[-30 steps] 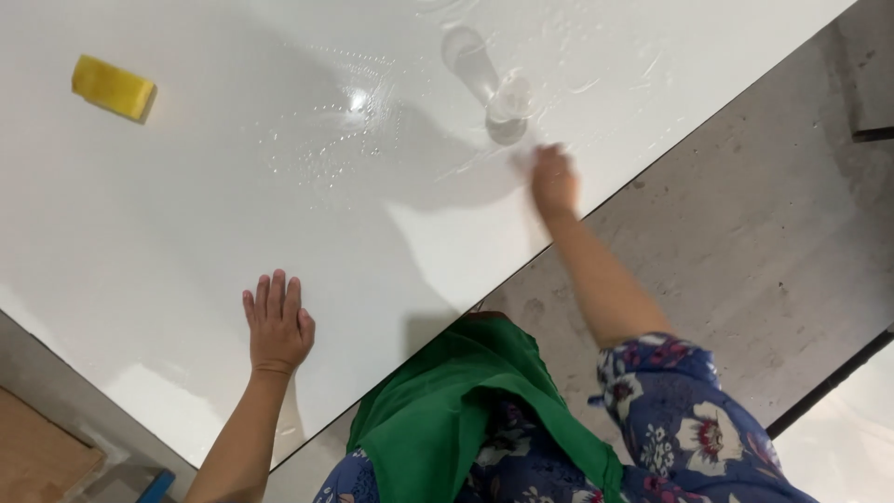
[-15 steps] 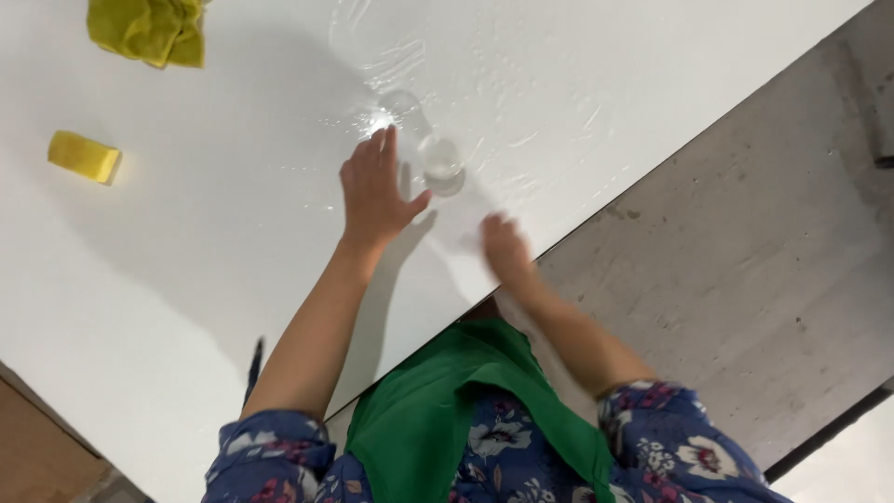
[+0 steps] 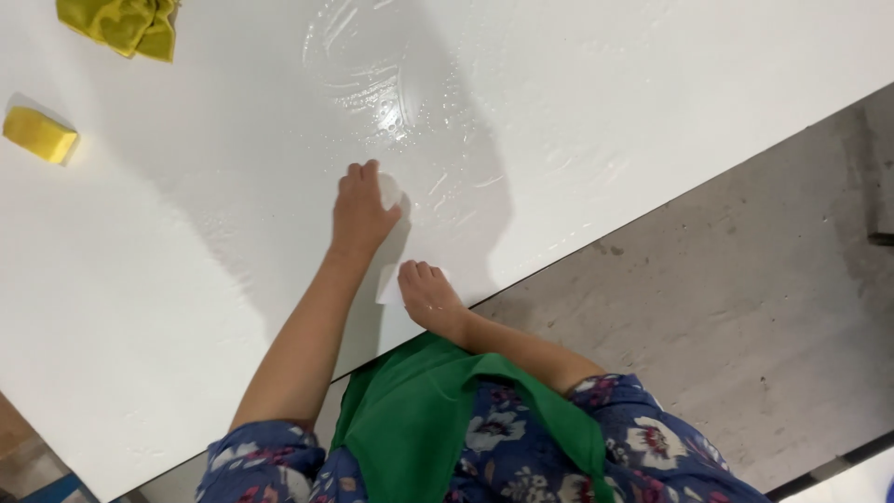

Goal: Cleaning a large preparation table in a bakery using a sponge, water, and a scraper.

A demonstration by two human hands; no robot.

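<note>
On the wet white table [image 3: 652, 121], left hand [image 3: 358, 210] grips an upright clear bottle [image 3: 389, 191]

Bright, even light falls from overhead onto the glossy white tabletop [image 3: 652, 112], which nears overexposure toward the upper right of the frame. A wet, streaky patch at upper centre throws small specular glints. A broad soft grey shadow (the person's own, by its shape) runs from upper centre down to the left hand [image 3: 361, 212] and right hand [image 3: 426, 293], both slightly soft with motion blur. The yellow rectangular sponge [image 3: 39, 133] at the left edge casts a short shadow. The grey concrete floor [image 3: 726, 307] looks dimmer and grainy.
</note>
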